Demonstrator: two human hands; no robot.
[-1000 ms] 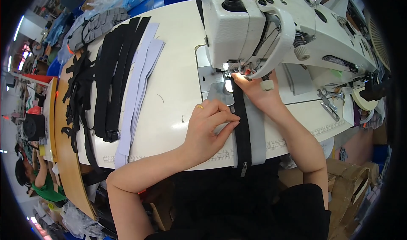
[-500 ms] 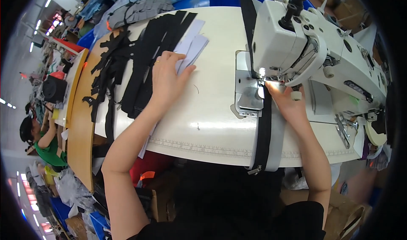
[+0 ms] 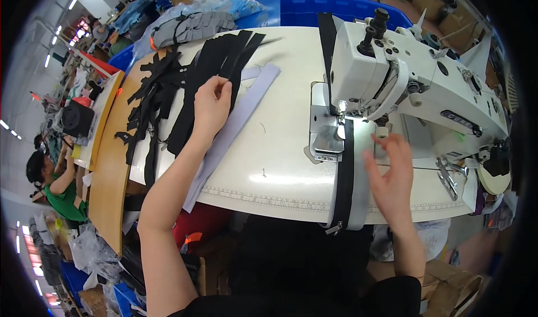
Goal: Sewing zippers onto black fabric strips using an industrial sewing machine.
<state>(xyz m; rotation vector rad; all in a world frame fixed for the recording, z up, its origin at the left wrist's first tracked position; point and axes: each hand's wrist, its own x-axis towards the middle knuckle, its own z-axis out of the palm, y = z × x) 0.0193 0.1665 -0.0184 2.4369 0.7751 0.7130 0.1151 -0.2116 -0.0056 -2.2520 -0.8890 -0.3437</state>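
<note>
Showing right fingers (image 3: 398,151) wide beside zipper (image 3: 346,177), left fingers (image 3: 210,88) over black strips (image 3: 190,101), grip unclear, blue bin (image 3: 342,3) behind.

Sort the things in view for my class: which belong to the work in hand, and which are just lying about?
Apparently in the work:
- sewing machine
- zipper strip, grey strip
- black strips, by the left hand
- lavender strip

Apparently lying about:
- metal tools
- grey fabric bundle
- blue crate
</note>
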